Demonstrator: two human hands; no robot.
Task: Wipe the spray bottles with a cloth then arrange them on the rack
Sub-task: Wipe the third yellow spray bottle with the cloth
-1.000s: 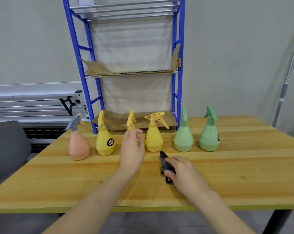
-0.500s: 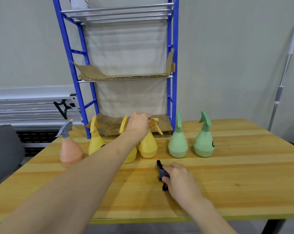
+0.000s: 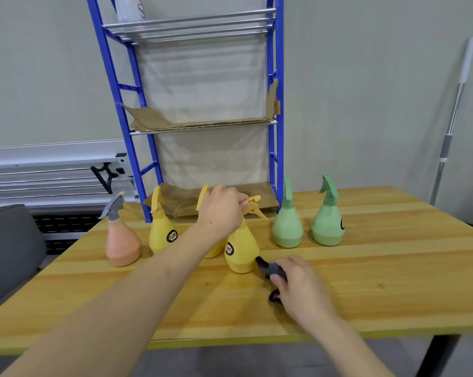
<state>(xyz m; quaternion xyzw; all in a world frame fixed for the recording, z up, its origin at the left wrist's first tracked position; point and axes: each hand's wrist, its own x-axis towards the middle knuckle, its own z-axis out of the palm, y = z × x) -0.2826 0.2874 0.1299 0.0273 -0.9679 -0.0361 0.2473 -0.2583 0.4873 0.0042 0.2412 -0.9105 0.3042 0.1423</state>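
Left hand (image 3: 222, 208) wrapped round neck of yellow spray bottle (image 3: 241, 248) at frame centre, bottle tilted, base near dark cloth (image 3: 270, 269) bunched in gripping right hand (image 3: 300, 287) on wooden table (image 3: 379, 289); second yellow bottle (image 3: 215, 250) hidden behind forearm, another yellow bottle (image 3: 162, 232) and pink bottle (image 3: 122, 242) at left, two green bottles (image 3: 288, 227) at right; blue rack (image 3: 272, 104) behind, cardboard (image 3: 197, 123) on shelves, white bottle (image 3: 128, 8) on top shelf, upper left
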